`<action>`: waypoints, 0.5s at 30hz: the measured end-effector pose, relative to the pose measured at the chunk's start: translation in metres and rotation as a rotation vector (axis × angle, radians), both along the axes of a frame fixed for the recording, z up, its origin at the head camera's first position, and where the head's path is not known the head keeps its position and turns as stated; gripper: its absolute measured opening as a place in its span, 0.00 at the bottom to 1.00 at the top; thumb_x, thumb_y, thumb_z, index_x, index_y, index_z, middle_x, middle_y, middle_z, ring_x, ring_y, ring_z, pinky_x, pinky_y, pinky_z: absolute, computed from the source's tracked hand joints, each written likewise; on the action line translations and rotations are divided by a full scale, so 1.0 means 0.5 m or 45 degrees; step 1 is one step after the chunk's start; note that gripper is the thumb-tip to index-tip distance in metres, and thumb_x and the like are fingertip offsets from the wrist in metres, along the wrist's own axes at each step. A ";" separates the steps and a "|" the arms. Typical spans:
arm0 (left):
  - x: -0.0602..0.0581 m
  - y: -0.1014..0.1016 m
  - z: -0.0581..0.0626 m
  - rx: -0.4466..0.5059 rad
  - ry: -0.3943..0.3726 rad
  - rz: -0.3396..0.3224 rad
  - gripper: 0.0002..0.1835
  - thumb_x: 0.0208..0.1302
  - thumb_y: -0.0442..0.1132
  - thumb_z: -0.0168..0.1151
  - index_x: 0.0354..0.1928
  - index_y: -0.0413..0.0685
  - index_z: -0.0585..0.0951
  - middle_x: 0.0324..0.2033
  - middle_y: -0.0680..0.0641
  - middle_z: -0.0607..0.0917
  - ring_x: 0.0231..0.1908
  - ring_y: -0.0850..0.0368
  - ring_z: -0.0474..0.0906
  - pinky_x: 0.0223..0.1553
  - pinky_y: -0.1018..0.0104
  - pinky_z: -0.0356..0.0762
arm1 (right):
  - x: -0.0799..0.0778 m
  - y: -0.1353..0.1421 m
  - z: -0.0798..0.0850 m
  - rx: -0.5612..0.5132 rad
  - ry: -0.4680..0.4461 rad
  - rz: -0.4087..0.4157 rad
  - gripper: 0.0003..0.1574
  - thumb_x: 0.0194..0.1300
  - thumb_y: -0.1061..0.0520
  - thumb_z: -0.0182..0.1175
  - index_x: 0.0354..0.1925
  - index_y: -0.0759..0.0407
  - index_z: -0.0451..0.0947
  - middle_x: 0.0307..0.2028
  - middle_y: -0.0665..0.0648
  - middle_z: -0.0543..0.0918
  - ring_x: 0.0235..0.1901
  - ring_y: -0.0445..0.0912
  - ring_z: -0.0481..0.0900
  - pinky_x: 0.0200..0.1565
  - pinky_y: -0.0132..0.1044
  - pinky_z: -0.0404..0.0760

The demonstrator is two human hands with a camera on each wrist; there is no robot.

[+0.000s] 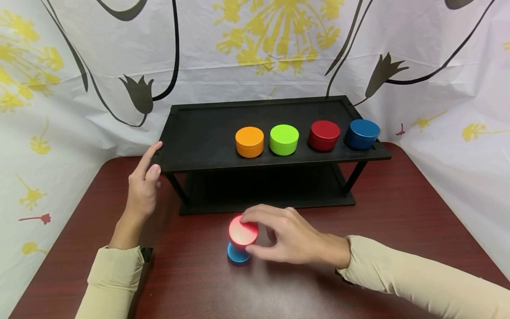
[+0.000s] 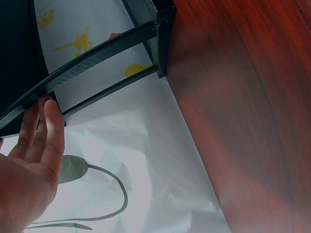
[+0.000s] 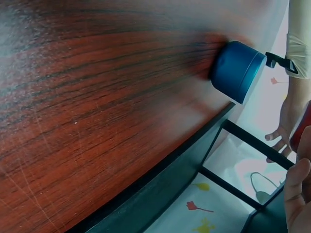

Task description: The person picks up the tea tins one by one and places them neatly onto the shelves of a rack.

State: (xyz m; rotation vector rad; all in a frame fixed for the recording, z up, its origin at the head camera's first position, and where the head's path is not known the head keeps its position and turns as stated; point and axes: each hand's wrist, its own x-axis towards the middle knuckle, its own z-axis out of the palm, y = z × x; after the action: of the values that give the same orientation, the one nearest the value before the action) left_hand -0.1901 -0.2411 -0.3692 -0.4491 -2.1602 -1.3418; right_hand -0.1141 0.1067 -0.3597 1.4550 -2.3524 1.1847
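Note:
My right hand pinches a round red tin between thumb and fingers, over the near part of the table. Below it stands a blue tin, partly hidden by the red one in the head view. The right wrist view shows the blue tin on the wood, with the held red tin raised apart from it. At the left end of a black two-level shelf, my left hand touches the edge with its fingers fairly straight. Those fingers meet the shelf's end rail.
Along the upper shelf's right side stand an orange tin, a lime-green tin, another red tin and another blue tin. A patterned white sheet hangs behind and beside the dark red table.

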 end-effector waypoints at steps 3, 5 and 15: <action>0.000 0.000 0.000 0.000 -0.002 0.005 0.26 0.72 0.42 0.46 0.71 0.57 0.72 0.17 0.52 0.63 0.16 0.61 0.62 0.25 0.70 0.65 | -0.001 -0.004 0.001 -0.023 0.016 -0.025 0.29 0.59 0.51 0.70 0.58 0.52 0.77 0.55 0.51 0.80 0.25 0.34 0.71 0.26 0.20 0.71; 0.001 0.000 0.000 0.002 -0.006 0.009 0.26 0.72 0.42 0.46 0.71 0.58 0.72 0.17 0.52 0.63 0.16 0.61 0.62 0.24 0.70 0.65 | -0.003 -0.006 0.002 -0.031 0.018 -0.036 0.29 0.59 0.51 0.70 0.58 0.53 0.77 0.55 0.51 0.80 0.24 0.34 0.71 0.26 0.20 0.71; 0.002 0.001 0.001 0.010 -0.007 0.003 0.26 0.72 0.42 0.46 0.71 0.58 0.72 0.17 0.52 0.62 0.17 0.61 0.62 0.25 0.70 0.65 | -0.009 -0.015 0.007 -0.103 0.055 -0.093 0.27 0.60 0.52 0.70 0.56 0.54 0.77 0.53 0.51 0.80 0.22 0.35 0.71 0.26 0.21 0.72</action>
State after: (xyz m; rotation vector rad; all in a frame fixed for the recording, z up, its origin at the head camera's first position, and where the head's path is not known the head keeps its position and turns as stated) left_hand -0.1894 -0.2407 -0.3685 -0.4399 -2.1588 -1.3512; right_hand -0.1187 0.0992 -0.3561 1.3433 -2.2809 1.2025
